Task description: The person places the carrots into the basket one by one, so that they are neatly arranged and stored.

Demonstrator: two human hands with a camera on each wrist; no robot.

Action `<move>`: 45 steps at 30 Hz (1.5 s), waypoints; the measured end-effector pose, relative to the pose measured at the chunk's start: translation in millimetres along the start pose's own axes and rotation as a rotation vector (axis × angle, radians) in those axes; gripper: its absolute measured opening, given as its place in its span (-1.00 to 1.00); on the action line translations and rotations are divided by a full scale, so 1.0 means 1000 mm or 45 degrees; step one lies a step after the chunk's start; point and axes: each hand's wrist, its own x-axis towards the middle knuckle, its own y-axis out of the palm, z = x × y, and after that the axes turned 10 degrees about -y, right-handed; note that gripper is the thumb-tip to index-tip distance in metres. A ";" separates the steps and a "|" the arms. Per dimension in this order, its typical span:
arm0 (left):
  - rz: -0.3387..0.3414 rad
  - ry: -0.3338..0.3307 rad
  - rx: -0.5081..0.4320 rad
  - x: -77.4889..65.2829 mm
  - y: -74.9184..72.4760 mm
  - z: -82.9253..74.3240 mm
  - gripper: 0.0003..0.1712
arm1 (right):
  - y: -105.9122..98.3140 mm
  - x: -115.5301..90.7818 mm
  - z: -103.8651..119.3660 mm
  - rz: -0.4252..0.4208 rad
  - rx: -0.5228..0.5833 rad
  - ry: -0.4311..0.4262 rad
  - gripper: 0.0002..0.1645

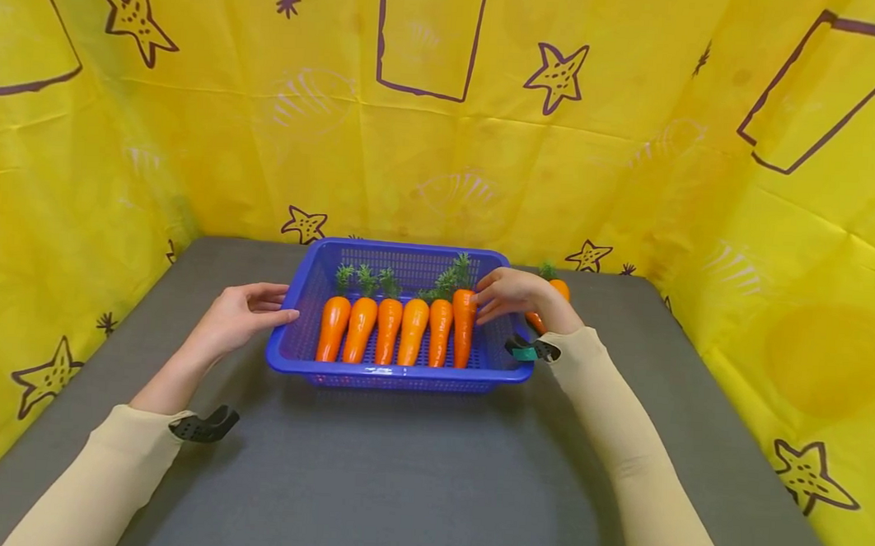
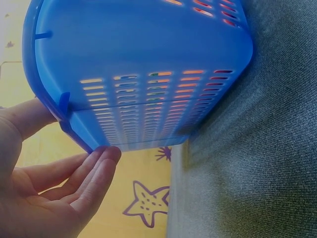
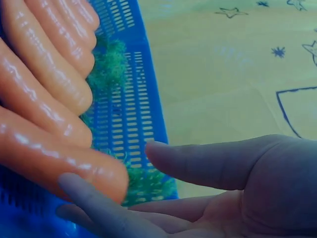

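Observation:
A blue plastic basket holds several orange carrots in a row, green tops towards the back. At its left side my left hand grips the rim, thumb over it and fingertips against the outer wall. My right hand is over the basket's right end, beside the rightmost carrot. In the right wrist view its fingers touch or nearly touch that carrot's thick end, while the thumb stands apart. Another carrot lies outside the basket, partly hidden behind my right wrist.
The basket stands on a dark grey table, towards its back edge. Yellow patterned cloth hangs behind and along both sides. Black wrist mounts sit on both sleeves.

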 end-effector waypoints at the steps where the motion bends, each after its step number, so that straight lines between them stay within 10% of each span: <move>1: 0.001 0.001 -0.001 0.000 0.000 0.000 -0.16 | 0.000 -0.001 0.000 -0.002 -0.009 -0.006 -0.24; 23: -0.006 -0.008 0.001 0.001 -0.002 0.000 -0.15 | -0.014 -0.019 0.002 0.051 0.153 -0.137 -0.28; 45: 0.001 0.010 -0.001 0.002 0.000 0.002 -0.17 | -0.057 -0.041 -0.011 -0.153 0.201 -0.199 -0.35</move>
